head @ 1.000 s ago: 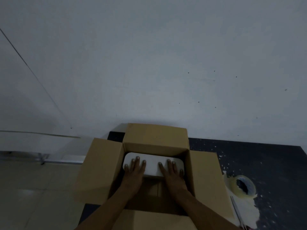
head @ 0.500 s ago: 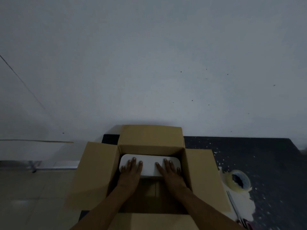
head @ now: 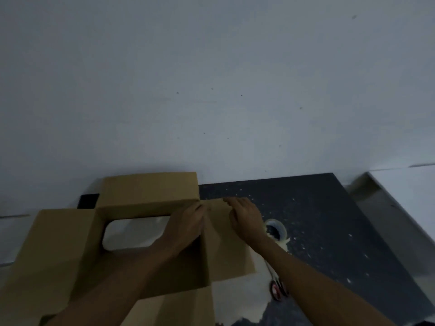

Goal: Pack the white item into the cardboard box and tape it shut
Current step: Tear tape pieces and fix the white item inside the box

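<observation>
Left hand (head: 186, 223), right hand (head: 246, 218) grip box flap (head: 228, 257).

Brown box (head: 58, 243), white item (head: 134, 234).

Light: dim and even; the frame is slightly blurred. A dark tabletop (head: 329, 220) flecked with white is taken as landmark. Behind and above it, a plain pale grey wall (head: 211, 67) fills most of the view; a few small dark specks (head: 177, 92) are noted on it. Just right of the tabletop, a grey strip (head: 390, 222) slopes away, with a white surface (head: 414, 184) beyond. Left of the tabletop, a pale area (head: 11, 241) is seen; wall or floor cannot be told.
</observation>
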The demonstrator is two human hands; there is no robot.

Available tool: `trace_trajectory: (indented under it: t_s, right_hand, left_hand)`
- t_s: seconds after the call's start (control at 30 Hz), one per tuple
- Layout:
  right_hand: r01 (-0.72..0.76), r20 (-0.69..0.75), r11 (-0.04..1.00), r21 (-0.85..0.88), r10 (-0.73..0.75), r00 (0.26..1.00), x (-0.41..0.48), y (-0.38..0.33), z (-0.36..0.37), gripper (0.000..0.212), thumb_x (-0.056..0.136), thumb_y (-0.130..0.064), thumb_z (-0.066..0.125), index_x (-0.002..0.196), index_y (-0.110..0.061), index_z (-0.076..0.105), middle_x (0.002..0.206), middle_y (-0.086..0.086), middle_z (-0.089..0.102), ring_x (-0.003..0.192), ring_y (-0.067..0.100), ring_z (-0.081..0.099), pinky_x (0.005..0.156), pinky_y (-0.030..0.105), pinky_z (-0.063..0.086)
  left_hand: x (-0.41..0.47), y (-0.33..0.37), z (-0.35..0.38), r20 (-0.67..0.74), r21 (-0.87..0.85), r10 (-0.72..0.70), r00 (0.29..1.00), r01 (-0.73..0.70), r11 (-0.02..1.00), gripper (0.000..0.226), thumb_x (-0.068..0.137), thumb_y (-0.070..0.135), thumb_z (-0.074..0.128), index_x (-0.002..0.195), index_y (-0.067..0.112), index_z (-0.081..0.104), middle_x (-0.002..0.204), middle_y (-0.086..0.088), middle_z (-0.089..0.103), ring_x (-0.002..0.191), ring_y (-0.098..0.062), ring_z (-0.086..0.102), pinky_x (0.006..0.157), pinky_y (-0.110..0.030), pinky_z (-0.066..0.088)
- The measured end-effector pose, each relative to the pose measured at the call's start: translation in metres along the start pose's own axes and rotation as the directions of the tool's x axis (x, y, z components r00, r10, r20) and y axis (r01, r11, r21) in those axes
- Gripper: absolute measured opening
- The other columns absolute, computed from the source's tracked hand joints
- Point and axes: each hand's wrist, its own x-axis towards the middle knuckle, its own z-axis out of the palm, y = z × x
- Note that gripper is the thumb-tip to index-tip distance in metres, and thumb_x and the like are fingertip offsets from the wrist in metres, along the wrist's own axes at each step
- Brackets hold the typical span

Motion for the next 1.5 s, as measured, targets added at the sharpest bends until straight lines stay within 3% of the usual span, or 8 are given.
trace_trajectory:
  t_s: [0.27, 0.43, 0.63, 0.83, 1.0, 1.13, 1.4, 1.5]
  right_hand:
    - [-0.408, 0.362, 0.889, -0.207, 0.457, 0.812, -0.076, 0.128, 0.001, 0.045, 0.091, -0.008, 0.045, 0.134, -0.02, 0.049, 0.124, 0.009, 0.061, 0.105, 0.031, 0.061, 0.078, 0.035, 0.047]
    - [-0.303, 0.45, 0.892, -0.335, 0.434, 0.78, -0.101, 0.165, 0.02, 0.05, 0.092, -0.016, 0.047, 0.142, -0.016, 0.041, 0.143, 0.007, 0.047, 0.134, 0.028, 0.039, 0.105, 0.041, 0.035]
    - [-0.129, 0.46, 0.937, -0.326, 0.276, 0.844, -0.095, 0.18, 0.027, 0.04, 0.094, -0.012, 0.046, 0.131, -0.024, 0.055, 0.129, -0.001, 0.06, 0.124, 0.024, 0.051, 0.098, 0.042, 0.037]
    - [-0.376, 0.33, 0.733, 0.567, 0.217, 0.919, -0.064, 0.183, -0.005, 0.048, 0.094, 0.007, 0.049, 0.139, -0.012, 0.047, 0.142, 0.009, 0.048, 0.124, 0.023, 0.053, 0.097, 0.018, 0.047]
    - [-0.311, 0.335, 0.675, 0.669, 0.099, 0.937, -0.025, 0.151, -0.058, 0.036, 0.095, -0.021, 0.05, 0.128, -0.006, 0.055, 0.113, -0.001, 0.063, 0.096, 0.002, 0.061, 0.08, 0.017, 0.048]
    - [-0.247, 0.278, 0.621, 0.743, 0.049, 0.959, -0.003, 0.12, -0.086, 0.036, 0.095, -0.023, 0.051, 0.126, -0.006, 0.056, 0.115, 0.008, 0.063, 0.104, 0.02, 0.061, 0.088, 0.032, 0.052]
    - [-0.249, 0.308, 0.608, 0.754, 0.008, 0.951, 0.024, 0.084, -0.111, 0.019, 0.097, -0.015, 0.056, 0.113, -0.008, 0.063, 0.104, 0.007, 0.067, 0.095, 0.017, 0.063, 0.084, 0.028, 0.05]
    - [-0.278, 0.319, 0.554, 0.785, 0.025, 0.947, 0.033, 0.07, -0.121, 0.025, 0.097, -0.015, 0.056, 0.119, -0.007, 0.064, 0.113, 0.012, 0.068, 0.108, 0.029, 0.062, 0.095, 0.038, 0.05]
  left_hand:
    - [0.033, 0.105, 0.054, 0.051, -0.072, 0.22, 0.974, -0.216, 0.974, 0.033, 0.089, 0.017, 0.048, 0.116, 0.023, 0.065, 0.112, 0.004, 0.067, 0.096, -0.013, 0.062, 0.085, -0.032, 0.054]
    - [0.035, 0.121, 0.078, 0.126, -0.003, 0.203, 0.971, -0.204, 0.979, 0.032, 0.093, 0.023, 0.044, 0.118, 0.031, 0.063, 0.112, 0.012, 0.066, 0.094, -0.008, 0.063, 0.081, -0.032, 0.055]
    - [0.037, 0.117, 0.08, 0.161, -0.085, 0.008, 0.987, 0.006, 0.996, 0.028, 0.098, 0.029, 0.042, 0.118, 0.039, 0.06, 0.115, 0.021, 0.062, 0.1, 0.003, 0.056, 0.089, -0.021, 0.049]
    - [0.074, 0.113, 0.066, 0.248, -0.51, -0.36, 0.899, 0.437, 0.741, 0.027, 0.098, 0.01, 0.051, 0.118, 0.024, 0.063, 0.114, 0.008, 0.066, 0.098, -0.002, 0.062, 0.088, -0.028, 0.054]
    - [0.105, 0.106, 0.035, 0.331, -0.645, -0.374, 0.866, 0.497, 0.581, 0.066, 0.089, 0.039, 0.067, 0.146, 0.022, 0.039, 0.142, 0.006, 0.042, 0.123, -0.011, 0.048, 0.098, -0.029, 0.047]
    - [0.119, 0.096, -0.001, 0.364, -0.631, -0.323, 0.874, 0.486, 0.605, 0.114, 0.062, 0.074, 0.072, 0.154, 0.025, 0.025, 0.152, 0.007, 0.033, 0.136, -0.014, 0.038, 0.11, -0.04, 0.039]
    - [0.117, 0.082, -0.042, 0.26, -0.628, -0.27, 0.927, 0.375, 0.682, 0.069, 0.085, 0.047, 0.07, 0.143, 0.019, 0.046, 0.137, 0.003, 0.056, 0.116, -0.009, 0.056, 0.09, -0.017, 0.047]
    - [0.112, 0.076, -0.05, 0.304, -0.689, -0.279, 0.911, 0.412, 0.596, 0.06, 0.085, 0.065, 0.058, 0.128, 0.024, 0.06, 0.122, 0.005, 0.066, 0.106, -0.01, 0.064, 0.094, -0.031, 0.053]
